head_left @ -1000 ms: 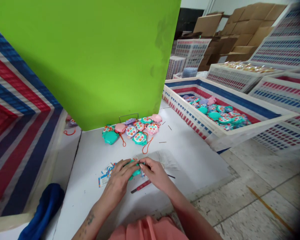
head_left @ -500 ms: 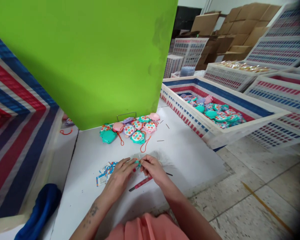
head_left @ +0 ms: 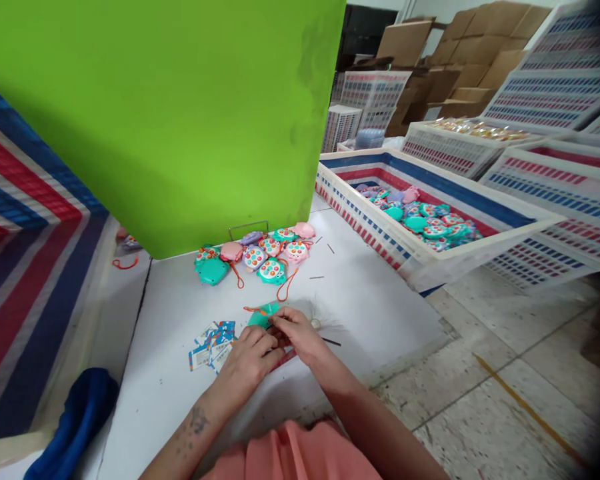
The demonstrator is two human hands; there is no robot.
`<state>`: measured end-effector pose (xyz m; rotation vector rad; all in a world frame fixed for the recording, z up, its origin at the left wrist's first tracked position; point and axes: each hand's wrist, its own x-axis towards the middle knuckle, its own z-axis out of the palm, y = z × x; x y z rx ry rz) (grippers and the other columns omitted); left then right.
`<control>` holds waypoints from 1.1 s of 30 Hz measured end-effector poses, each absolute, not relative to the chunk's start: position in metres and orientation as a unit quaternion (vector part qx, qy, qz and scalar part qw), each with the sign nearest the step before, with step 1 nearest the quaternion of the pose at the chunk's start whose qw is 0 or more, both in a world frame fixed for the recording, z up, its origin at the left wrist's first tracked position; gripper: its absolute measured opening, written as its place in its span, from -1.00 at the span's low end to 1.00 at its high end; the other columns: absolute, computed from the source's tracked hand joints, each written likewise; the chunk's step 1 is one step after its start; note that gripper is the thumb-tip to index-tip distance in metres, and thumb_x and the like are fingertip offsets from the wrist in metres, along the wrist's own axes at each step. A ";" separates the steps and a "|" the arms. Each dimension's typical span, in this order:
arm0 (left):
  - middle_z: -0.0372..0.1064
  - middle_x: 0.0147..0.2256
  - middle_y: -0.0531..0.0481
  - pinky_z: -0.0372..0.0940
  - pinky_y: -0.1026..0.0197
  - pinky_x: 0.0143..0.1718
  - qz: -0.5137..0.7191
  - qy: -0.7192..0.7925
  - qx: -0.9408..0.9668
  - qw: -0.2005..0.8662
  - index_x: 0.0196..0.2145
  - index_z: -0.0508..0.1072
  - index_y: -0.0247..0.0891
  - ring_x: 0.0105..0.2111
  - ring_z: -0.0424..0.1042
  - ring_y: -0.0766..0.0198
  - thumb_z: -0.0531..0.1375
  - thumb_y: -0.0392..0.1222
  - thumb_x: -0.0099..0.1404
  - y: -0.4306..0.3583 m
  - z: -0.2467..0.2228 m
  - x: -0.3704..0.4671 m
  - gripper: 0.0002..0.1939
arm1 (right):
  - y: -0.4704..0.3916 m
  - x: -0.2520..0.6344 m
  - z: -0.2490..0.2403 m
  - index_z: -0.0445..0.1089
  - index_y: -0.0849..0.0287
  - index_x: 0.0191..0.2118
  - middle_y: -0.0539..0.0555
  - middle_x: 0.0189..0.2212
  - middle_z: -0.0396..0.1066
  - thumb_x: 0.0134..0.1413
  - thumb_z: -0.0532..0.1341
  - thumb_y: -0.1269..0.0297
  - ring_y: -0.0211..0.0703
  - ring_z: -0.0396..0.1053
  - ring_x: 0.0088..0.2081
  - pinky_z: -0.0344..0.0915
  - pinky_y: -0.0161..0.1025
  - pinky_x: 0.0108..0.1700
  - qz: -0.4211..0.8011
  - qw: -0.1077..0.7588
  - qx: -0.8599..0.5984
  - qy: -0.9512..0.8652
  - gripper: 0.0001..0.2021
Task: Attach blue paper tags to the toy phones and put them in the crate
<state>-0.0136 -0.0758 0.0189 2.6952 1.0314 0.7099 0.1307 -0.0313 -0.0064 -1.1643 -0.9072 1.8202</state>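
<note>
The left hand (head_left: 250,360) and right hand (head_left: 301,337) meet, fingers bent, at the near side of the teal toy (head_left: 259,318); whether they grip it or something small, I cannot tell. Its orange cord (head_left: 255,309) could snag a finger and drag it askew, while reaching blindly might knock the partly covered red tool (head_left: 284,359). Printed cards (head_left: 214,343) lie left.
</note>
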 end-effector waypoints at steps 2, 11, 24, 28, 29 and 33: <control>0.42 -0.22 -0.05 0.23 0.11 -0.17 0.293 0.363 0.871 0.152 -0.15 0.49 -0.10 -0.19 0.30 0.21 0.03 -0.26 0.36 -0.077 0.019 -0.015 -0.74 | -0.032 0.132 -0.009 0.28 0.16 -0.47 -0.08 -0.64 0.30 -0.06 0.20 0.19 -0.29 0.26 -0.60 0.15 -0.36 -0.56 0.681 0.387 -0.465 -0.412 -0.84; 0.41 -0.50 0.05 0.28 0.32 -0.48 0.509 0.541 0.478 0.469 -0.27 0.48 -0.30 -0.51 0.35 0.36 0.28 -0.12 0.09 -0.062 0.009 -0.027 -0.74 | -0.042 0.131 -0.001 0.41 0.12 -0.34 0.09 -0.11 0.35 0.02 0.17 0.45 -0.08 0.22 -0.01 0.08 -0.09 0.04 0.215 0.423 -0.465 -0.748 -0.89; 0.49 -0.49 0.02 0.32 0.30 -0.47 0.516 0.571 0.466 0.436 -0.40 0.53 -0.29 -0.52 0.38 0.33 0.31 -0.10 0.00 -0.062 0.000 -0.037 -0.78 | -0.044 0.125 0.003 0.36 0.10 -0.32 0.03 -0.35 0.43 0.12 0.10 0.40 -0.09 0.23 -0.06 -0.03 -0.07 0.06 0.165 0.357 -0.422 -0.817 -0.89; 0.50 -0.50 0.02 0.33 0.29 -0.46 0.512 0.576 0.472 0.429 -0.41 0.54 -0.29 -0.52 0.39 0.32 0.31 -0.10 0.00 -0.063 0.001 -0.037 -0.78 | -0.044 0.124 0.003 0.37 0.10 -0.33 0.02 -0.35 0.42 0.11 0.12 0.40 -0.10 0.23 -0.07 -0.03 -0.07 0.07 0.161 0.356 -0.419 -0.819 -0.90; 0.50 -0.50 0.02 0.33 0.29 -0.45 0.510 0.576 0.475 0.427 -0.42 0.54 -0.29 -0.52 0.39 0.32 0.31 -0.10 0.00 -0.063 0.001 -0.037 -0.79 | -0.044 0.123 0.003 0.36 0.10 -0.33 0.02 -0.35 0.42 0.11 0.12 0.40 -0.10 0.23 -0.08 -0.03 -0.06 0.07 0.163 0.355 -0.420 -0.819 -0.90; 0.50 -0.49 0.00 0.32 0.30 -0.45 0.509 0.571 0.488 0.421 -0.42 0.55 -0.29 -0.51 0.39 0.32 0.31 -0.11 0.02 -0.064 0.001 -0.037 -0.80 | -0.044 0.123 0.004 0.35 0.10 -0.33 0.02 -0.35 0.42 0.11 0.11 0.41 -0.09 0.23 -0.09 -0.03 -0.06 0.07 0.169 0.352 -0.417 -0.821 -0.90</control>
